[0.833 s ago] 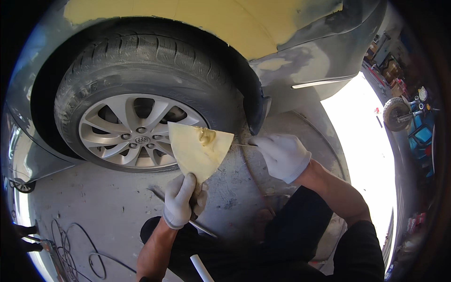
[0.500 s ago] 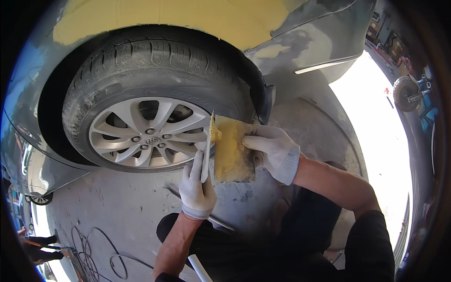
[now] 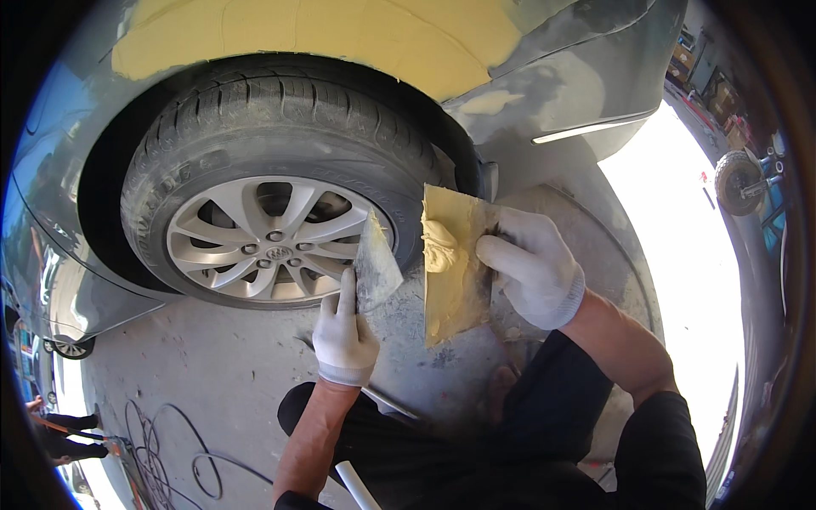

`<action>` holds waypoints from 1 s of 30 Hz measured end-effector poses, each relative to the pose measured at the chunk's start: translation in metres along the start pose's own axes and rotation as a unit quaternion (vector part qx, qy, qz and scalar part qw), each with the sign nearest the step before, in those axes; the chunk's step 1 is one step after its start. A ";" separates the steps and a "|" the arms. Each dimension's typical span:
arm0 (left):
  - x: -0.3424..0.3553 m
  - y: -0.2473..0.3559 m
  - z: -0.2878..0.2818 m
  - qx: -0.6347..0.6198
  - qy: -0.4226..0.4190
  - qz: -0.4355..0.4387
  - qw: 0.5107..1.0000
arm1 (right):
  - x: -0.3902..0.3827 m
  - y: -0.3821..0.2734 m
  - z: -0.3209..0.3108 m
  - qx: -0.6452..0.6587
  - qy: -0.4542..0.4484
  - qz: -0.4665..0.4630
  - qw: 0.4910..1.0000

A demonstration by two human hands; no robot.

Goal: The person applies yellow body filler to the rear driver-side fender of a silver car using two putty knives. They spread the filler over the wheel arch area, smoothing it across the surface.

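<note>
Both my hands wear white knit gloves. My left hand (image 3: 344, 344) is closed on a putty spreader (image 3: 376, 272), a pale thin blade with a bit of yellow filler at its upper corner. In my right hand (image 3: 537, 268) is a rectangular mixing plate (image 3: 459, 310), gripped at its right edge between thumb and fingers. Yellow body filler smears the plate, with a thick lump (image 3: 439, 246) near its left edge. The spreader stands apart from the plate, to its left. Above both hands, a broad coat of yellow filler (image 3: 340, 34) covers the car panel over the wheel arch.
A car wheel with a black tyre (image 3: 280, 119) and silver rim (image 3: 276, 252) is just beyond my left hand. A coiled hose (image 3: 149, 450) lies on the concrete floor at lower left, near another person's legs (image 3: 72, 433). A small wheel (image 3: 738, 183) stands at far right.
The spreader has come away from the plate and now shows its flat face. My right hand has moved right with the plate, and the filler lump shows more fully.
</note>
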State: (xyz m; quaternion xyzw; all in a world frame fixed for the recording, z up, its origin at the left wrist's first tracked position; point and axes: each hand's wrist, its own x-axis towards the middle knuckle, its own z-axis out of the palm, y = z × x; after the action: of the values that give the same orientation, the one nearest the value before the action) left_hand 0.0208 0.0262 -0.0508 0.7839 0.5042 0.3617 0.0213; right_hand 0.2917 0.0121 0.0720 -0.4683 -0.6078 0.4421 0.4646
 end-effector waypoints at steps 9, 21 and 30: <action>0.012 0.024 -0.038 -0.580 -0.263 -0.280 0.718 | 0.013 -0.001 -0.013 -0.280 0.049 -0.359 0.889; 0.007 0.012 -0.041 -0.635 -0.214 -0.267 0.693 | 0.010 0.041 -0.005 -0.357 -0.011 -0.230 0.905; 0.005 0.016 -0.034 -0.573 -0.258 -0.284 0.724 | 0.045 0.028 0.015 0.175 -0.031 0.060 0.982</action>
State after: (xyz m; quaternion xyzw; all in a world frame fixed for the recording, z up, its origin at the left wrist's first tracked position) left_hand 0.0141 0.0113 -0.0173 0.5057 0.3750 0.3421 0.6975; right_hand 0.2754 0.0594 0.0485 -0.4012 -0.5061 0.5828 0.4932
